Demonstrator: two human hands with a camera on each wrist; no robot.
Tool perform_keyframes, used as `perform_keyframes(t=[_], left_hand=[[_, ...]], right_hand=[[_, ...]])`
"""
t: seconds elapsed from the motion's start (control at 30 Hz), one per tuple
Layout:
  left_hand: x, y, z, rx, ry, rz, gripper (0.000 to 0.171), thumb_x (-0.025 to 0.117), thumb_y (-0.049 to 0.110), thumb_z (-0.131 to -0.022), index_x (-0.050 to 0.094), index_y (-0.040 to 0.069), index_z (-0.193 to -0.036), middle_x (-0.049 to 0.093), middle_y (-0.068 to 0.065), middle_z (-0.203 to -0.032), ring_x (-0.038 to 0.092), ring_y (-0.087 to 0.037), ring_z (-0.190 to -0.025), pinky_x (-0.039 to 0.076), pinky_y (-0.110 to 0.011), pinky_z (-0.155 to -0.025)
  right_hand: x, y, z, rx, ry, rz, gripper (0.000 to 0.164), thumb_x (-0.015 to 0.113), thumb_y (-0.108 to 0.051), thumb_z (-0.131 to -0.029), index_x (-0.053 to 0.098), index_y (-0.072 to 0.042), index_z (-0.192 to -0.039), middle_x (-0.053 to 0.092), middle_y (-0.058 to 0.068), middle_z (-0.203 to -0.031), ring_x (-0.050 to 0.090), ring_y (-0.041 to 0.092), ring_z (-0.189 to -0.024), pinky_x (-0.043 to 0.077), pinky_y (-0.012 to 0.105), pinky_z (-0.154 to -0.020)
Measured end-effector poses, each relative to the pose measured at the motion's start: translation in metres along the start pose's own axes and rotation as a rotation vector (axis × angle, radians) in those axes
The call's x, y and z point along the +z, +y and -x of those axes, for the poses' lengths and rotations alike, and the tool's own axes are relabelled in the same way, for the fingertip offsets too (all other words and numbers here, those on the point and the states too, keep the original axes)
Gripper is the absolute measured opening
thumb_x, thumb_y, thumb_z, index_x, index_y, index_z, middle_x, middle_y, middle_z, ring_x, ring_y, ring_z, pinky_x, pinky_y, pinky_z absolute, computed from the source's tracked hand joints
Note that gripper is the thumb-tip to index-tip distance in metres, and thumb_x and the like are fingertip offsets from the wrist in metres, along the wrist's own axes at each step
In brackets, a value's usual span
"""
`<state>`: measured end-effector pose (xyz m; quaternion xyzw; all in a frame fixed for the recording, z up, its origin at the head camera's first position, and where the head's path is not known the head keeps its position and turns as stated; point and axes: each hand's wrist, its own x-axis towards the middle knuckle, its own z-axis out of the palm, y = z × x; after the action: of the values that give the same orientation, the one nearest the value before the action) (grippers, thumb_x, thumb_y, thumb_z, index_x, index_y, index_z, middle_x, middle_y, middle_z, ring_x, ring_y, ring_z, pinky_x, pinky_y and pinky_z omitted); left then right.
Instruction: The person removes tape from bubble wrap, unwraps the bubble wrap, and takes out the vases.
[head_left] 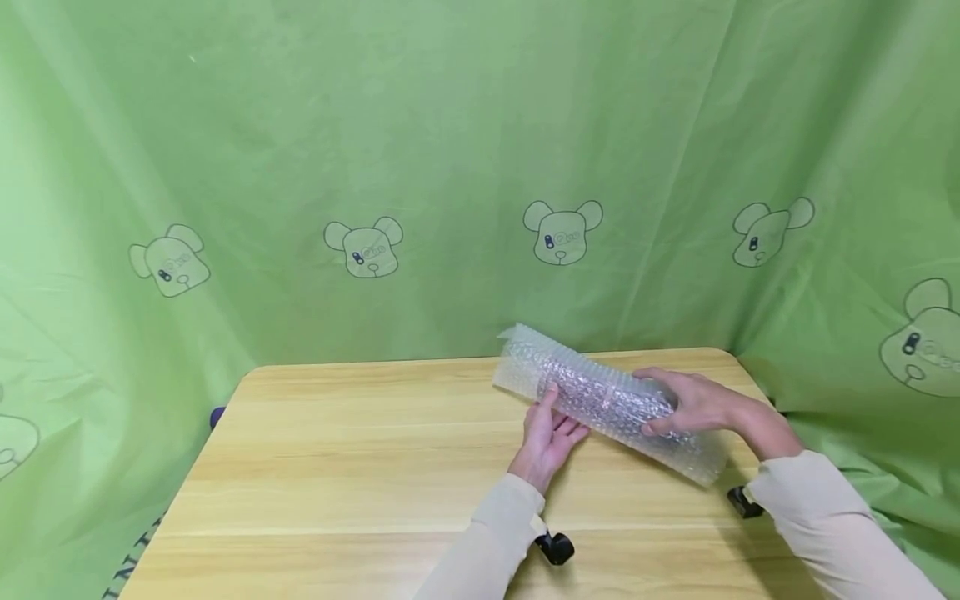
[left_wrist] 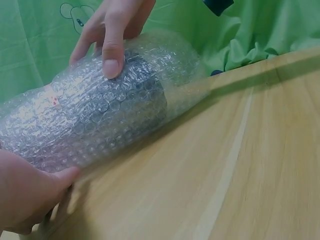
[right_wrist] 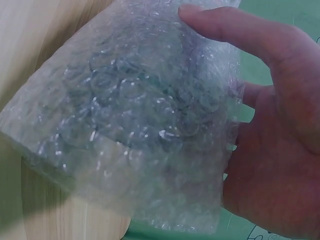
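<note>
A long bubble-wrap roll (head_left: 600, 396) lies slantwise over the table's far right part, its loose ends sticking out past the thing inside. Through the layers in the left wrist view, a dark rounded shape (left_wrist: 142, 95) shows, with a small pale patch marked in red. What the wrapped thing is, I cannot tell. My left hand (head_left: 547, 440) holds the roll's near side from below, thumb against the wrap. From above, my right hand (head_left: 697, 404) grips the right part, thumb in front and fingers over the back. In the right wrist view the bubble wrap (right_wrist: 130, 125) covers most of the picture.
The light wooden table (head_left: 337, 467) stretches left and toward me. A green curtain (head_left: 450, 167) with bear-head outlines hangs behind it and along both sides. Black wrist cameras, one on the left (head_left: 555, 548) and one on the right (head_left: 744, 502), jut from the sleeves.
</note>
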<state>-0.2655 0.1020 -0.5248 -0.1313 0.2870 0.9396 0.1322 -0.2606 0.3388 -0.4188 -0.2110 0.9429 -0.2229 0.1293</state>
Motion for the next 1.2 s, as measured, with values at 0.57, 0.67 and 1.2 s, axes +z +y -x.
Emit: perform_keyframes(t=[0.57,0.67,1.2], left_hand=[[-0.023,0.034,0.021,0.048,0.026,-0.149,0.048,0.062,0.026,-0.103,0.042,0.003,-0.14,0.06,-0.023,-0.129,0.057,-0.038,-0.122,0.04,-0.07,-0.107],[-0.029,0.042,0.027,0.049,0.044,-0.161,0.049,0.062,0.027,-0.103,0.04,0.004,-0.14,0.058,-0.023,-0.13,0.055,-0.037,-0.124,0.039,-0.073,-0.106],[-0.06,0.084,0.055,0.064,0.065,-0.365,0.061,0.059,0.032,-0.105,0.032,0.006,-0.152,0.056,-0.023,-0.14,0.055,-0.037,-0.128,0.043,-0.071,-0.103]], right_hand=[[0.022,-0.046,-0.005,-0.052,-0.002,0.024,0.089,0.081,-0.049,-0.081,0.046,0.0,-0.146,0.067,0.019,-0.111,0.065,0.029,-0.095,0.058,0.056,-0.082],[0.03,-0.057,-0.005,-0.047,-0.008,0.036,0.09,0.08,-0.052,-0.082,0.045,0.001,-0.147,0.067,0.015,-0.107,0.065,0.026,-0.092,0.059,0.055,-0.082],[0.077,-0.122,-0.005,0.018,0.007,-0.044,0.096,0.071,-0.062,-0.087,0.041,0.006,-0.147,0.069,0.022,-0.11,0.068,0.023,-0.083,0.062,0.048,-0.078]])
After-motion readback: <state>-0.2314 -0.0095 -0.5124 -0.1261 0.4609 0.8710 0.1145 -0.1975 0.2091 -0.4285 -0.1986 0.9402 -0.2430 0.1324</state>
